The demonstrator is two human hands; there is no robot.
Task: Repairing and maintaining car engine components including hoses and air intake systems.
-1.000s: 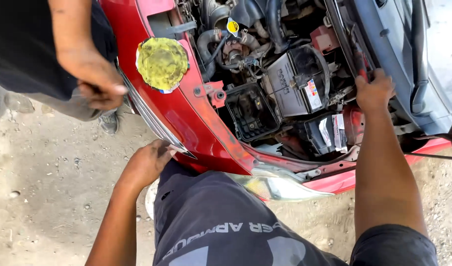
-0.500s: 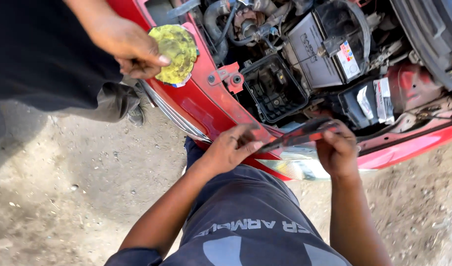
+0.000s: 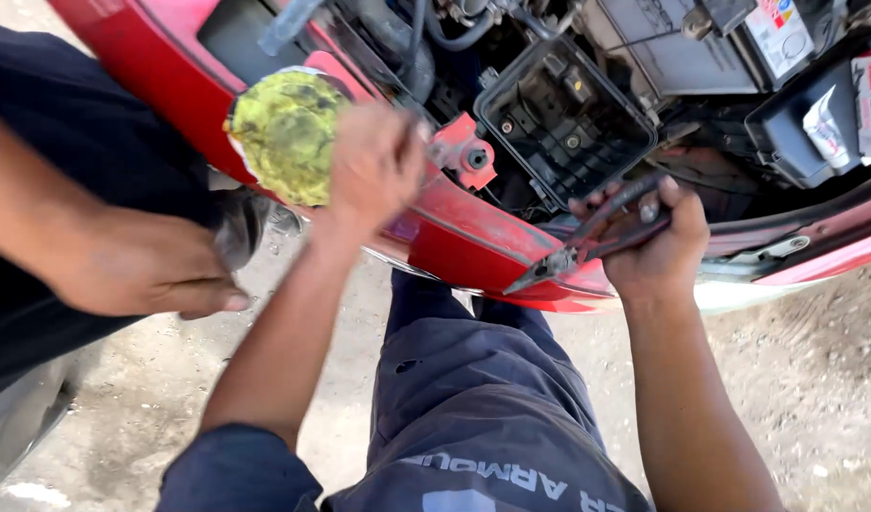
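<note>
Clamped in the right hand (image 3: 661, 248) is a pair of long-nose pliers (image 3: 587, 242), the fingers wrapped round both dark red handles and the closed tips pointing down and to the left, just in front of the red front panel (image 3: 459, 242) of the car. That hand sits over the lower edge of the panel, near the pale headlamp lens (image 3: 739, 292) at the right.

Further left, the left hand (image 3: 376, 163) is raised against the top lip of the same red panel. Its fingers are curled inward, but the back of the hand faces the camera, so I cannot tell whether they hold anything. It is just beside a dirty yellow-green round cap (image 3: 285, 133) and partly overlaps its right side; whether they touch cannot be told.

Behind the panel the engine bay lies open, with an empty black plastic tray (image 3: 563, 118) between the hands and a battery (image 3: 687, 47) beyond it. A second person's hand (image 3: 146, 265) hangs at the far left, loosely closed, well apart from the pliers. Sandy ground (image 3: 815, 379) lies below.
</note>
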